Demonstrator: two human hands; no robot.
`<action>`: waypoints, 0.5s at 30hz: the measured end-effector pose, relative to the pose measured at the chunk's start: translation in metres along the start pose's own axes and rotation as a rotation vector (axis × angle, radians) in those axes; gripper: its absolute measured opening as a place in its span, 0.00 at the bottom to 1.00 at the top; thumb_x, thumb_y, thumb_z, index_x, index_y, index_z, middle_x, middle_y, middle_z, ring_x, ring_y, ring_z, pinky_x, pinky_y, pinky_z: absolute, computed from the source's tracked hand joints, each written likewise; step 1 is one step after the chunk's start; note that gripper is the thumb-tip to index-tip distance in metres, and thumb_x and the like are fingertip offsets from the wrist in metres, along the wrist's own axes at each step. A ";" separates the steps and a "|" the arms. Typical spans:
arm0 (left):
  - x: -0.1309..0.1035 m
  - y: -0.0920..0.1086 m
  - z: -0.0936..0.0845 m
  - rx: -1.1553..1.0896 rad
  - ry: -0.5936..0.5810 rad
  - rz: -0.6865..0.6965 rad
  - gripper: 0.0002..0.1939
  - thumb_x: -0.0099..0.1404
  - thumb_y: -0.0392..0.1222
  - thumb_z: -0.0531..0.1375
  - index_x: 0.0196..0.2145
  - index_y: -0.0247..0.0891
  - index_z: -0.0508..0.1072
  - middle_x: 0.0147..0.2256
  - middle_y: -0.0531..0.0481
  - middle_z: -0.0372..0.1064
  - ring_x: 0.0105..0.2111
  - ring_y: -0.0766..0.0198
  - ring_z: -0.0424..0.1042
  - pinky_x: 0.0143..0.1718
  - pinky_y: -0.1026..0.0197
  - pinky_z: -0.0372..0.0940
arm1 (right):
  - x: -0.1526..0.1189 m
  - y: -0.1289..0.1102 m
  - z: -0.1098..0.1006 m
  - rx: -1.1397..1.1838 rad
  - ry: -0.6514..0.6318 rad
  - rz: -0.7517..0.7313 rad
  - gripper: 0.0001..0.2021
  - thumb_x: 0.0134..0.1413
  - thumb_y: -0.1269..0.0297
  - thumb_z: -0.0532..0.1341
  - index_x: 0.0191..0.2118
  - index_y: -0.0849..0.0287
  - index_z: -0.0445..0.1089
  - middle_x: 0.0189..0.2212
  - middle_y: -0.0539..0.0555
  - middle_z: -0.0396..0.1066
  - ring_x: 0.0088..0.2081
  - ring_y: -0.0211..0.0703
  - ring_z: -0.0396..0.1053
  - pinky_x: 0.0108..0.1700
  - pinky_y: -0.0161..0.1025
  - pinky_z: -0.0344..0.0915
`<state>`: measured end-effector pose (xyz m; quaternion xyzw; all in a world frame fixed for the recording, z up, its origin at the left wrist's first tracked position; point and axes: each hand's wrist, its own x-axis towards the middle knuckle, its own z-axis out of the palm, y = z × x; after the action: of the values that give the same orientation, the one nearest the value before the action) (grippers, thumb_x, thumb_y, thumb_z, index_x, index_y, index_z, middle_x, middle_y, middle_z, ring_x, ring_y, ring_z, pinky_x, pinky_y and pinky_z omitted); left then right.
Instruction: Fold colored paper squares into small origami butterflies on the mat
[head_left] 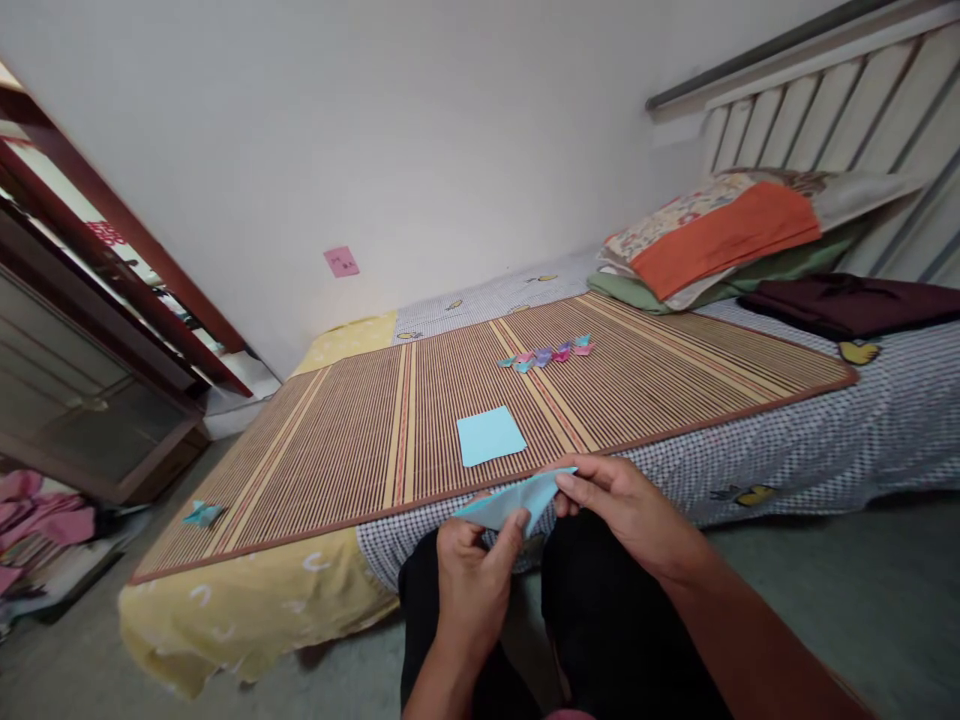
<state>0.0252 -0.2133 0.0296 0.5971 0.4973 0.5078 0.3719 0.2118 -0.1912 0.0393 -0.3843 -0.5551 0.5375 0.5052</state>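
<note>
A light-blue sheet of folding paper (510,505), folded into a rough triangle, is held in the air between my two hands, above my knees. My left hand (480,560) pinches its lower middle and left part, thumb on the near face. At the paper's upper right corner, my right hand (604,490) grips with thumb and fingers. Just beyond the hands, square light-blue paper (491,437) lies flat on the striped mat. Farther back sits a row of small folded paper pieces (546,355) in blue, pink and purple. One blue folded paper piece (202,514) rests near the mat's left corner.
The striped mat (442,400) covers a bed with a checked sheet (885,430) and yellow cloth (300,590). Pillows (727,235) and a dark folded cloth (847,305) lie at the right. A pile of pink things (37,520) is at far left.
</note>
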 end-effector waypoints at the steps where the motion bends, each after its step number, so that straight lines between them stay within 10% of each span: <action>1: 0.001 0.000 0.000 -0.046 -0.016 -0.025 0.13 0.63 0.46 0.66 0.24 0.35 0.79 0.25 0.50 0.72 0.28 0.61 0.67 0.33 0.62 0.64 | 0.000 0.000 -0.001 0.002 -0.001 0.000 0.14 0.58 0.53 0.65 0.36 0.60 0.77 0.24 0.50 0.72 0.30 0.41 0.68 0.36 0.38 0.63; 10: 0.005 -0.014 0.003 -0.324 -0.009 -0.172 0.14 0.59 0.47 0.70 0.25 0.32 0.78 0.24 0.52 0.71 0.25 0.66 0.64 0.30 0.64 0.60 | 0.006 0.010 -0.008 0.096 0.173 -0.024 0.18 0.59 0.47 0.65 0.36 0.59 0.75 0.25 0.50 0.71 0.30 0.40 0.67 0.35 0.38 0.62; 15: 0.006 -0.011 0.006 -0.407 0.010 -0.141 0.12 0.59 0.45 0.70 0.27 0.32 0.79 0.25 0.52 0.71 0.27 0.66 0.65 0.31 0.64 0.61 | 0.006 0.015 0.010 0.045 0.064 0.016 0.19 0.56 0.46 0.67 0.27 0.59 0.71 0.23 0.49 0.70 0.27 0.39 0.65 0.33 0.37 0.61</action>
<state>0.0284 -0.2041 0.0190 0.4709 0.4268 0.5735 0.5168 0.1991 -0.1859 0.0261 -0.3943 -0.5234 0.5414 0.5268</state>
